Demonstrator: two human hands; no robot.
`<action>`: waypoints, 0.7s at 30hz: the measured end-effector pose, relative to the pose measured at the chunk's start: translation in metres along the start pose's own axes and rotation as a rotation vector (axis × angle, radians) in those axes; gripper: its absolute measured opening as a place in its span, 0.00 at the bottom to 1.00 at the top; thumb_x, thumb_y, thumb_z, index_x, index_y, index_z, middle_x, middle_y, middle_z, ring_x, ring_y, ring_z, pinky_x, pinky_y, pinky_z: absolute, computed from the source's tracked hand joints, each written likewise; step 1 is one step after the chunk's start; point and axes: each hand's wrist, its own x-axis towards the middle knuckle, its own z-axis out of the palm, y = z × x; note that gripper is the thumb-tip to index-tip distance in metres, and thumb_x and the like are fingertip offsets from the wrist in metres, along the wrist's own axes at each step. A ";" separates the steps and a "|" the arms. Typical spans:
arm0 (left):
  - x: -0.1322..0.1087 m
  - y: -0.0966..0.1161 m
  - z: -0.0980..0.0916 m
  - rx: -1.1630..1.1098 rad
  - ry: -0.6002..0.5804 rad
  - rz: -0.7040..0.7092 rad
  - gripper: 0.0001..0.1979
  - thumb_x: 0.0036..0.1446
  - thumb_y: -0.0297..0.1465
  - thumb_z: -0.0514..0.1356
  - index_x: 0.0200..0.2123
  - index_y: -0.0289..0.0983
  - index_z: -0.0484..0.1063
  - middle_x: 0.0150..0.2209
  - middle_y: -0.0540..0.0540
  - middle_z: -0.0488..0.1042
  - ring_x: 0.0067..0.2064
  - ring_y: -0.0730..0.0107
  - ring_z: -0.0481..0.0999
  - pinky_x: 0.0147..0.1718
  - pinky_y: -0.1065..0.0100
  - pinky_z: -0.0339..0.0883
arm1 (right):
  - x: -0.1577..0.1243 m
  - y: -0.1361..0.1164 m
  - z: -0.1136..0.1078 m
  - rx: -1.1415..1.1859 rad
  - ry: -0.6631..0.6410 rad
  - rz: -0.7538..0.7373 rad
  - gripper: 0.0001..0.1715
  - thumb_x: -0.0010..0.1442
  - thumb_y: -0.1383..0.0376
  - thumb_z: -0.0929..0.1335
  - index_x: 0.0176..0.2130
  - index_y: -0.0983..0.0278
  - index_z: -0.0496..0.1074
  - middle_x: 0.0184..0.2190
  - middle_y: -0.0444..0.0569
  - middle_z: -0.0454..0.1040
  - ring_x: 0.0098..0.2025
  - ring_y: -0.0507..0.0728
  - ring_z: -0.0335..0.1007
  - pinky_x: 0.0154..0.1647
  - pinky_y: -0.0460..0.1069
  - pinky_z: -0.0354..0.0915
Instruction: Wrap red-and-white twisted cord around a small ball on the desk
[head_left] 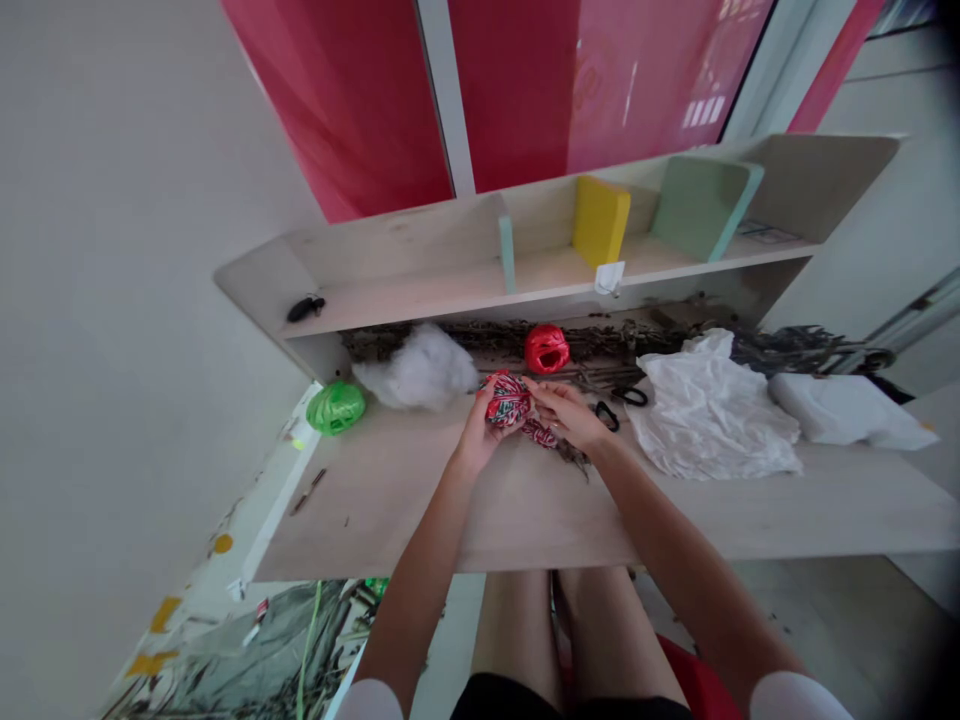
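Red-patterned cloth (508,400), cupped in the left hand (478,432) and pinched by the right hand (568,412), trails rightward toward the table's front edge (547,555).

1. Patterned cloth bundle (508,400): red, white and dark green, rounded and bulging, gripped by the left hand (484,428), with the right hand's (568,411) fingertips at its right side; between the desk's (547,515) front and back edges.
2. Matching cloth piece (538,433): narrow, bunched, at the bundle's lower right; whether joined is unclear.
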 end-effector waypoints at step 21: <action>-0.008 0.020 -0.004 -0.232 0.100 0.009 0.25 0.57 0.40 0.56 0.58 0.47 0.63 0.46 0.44 0.78 0.41 0.60 0.80 0.37 0.59 0.76 | 0.000 -0.010 -0.007 -0.034 0.009 0.030 0.35 0.46 0.34 0.68 0.26 0.64 0.68 0.14 0.34 0.45 0.16 0.44 0.33 0.16 0.44 0.35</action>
